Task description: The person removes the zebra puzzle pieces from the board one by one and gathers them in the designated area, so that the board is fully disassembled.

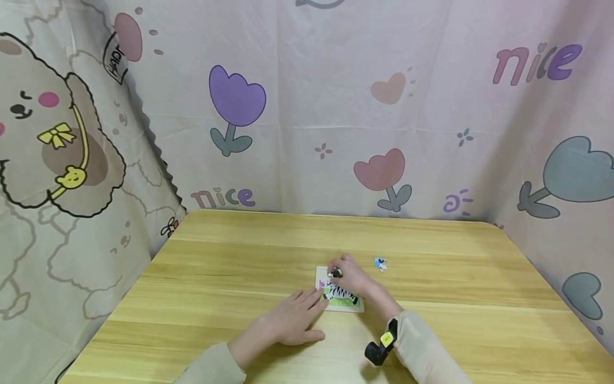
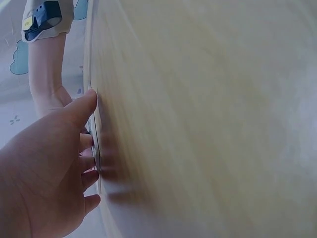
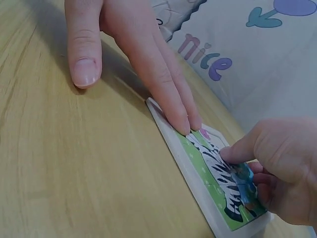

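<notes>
A small zebra jigsaw puzzle with a white border lies on the table in the head view. My left hand is laid flat, fingers extended, with its fingertips on the puzzle's left edge; the right wrist view shows these fingers on the frame. Over the puzzle's upper part, my right hand pinches a black-and-white puzzle piece between thumb and curled fingers. In the right wrist view, the right thumb comes down beside the zebra's stripes, and the hand hides part of the picture.
To the right of the puzzle, a loose blue-and-white piece lies on the wooden table. A patterned curtain hangs behind the table's far edge. A black wrist camera sticks out from my right sleeve.
</notes>
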### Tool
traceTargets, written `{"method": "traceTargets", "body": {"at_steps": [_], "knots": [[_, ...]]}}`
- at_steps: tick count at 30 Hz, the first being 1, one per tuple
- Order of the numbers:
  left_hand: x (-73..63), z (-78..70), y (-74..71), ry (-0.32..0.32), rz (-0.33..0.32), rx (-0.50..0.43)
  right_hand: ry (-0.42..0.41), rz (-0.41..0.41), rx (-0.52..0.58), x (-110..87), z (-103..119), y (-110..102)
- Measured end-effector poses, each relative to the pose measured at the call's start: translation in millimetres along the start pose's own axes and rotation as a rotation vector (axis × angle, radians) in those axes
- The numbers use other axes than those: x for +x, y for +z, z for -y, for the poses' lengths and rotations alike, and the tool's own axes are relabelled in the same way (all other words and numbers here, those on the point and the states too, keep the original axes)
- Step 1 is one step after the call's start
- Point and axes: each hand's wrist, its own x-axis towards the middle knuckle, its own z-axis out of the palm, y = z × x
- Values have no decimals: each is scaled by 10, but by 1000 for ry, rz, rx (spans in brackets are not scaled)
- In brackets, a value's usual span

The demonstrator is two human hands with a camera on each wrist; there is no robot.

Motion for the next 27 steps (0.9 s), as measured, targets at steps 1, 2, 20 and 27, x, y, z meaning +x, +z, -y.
{"method": "traceTargets", "body": {"at_steps": [1, 2, 20, 27], "knots": [[1, 0, 2, 1, -1, 0, 2, -3, 17, -2, -8, 1], [2, 0, 5, 1, -2, 1, 6, -10, 30, -3, -16, 1], [274, -31, -10, 22, -22, 34, -72, -93, 162, 19, -153, 2], [344, -54, -41, 7, 30, 34, -96, -118, 159, 23, -171, 15]]}}
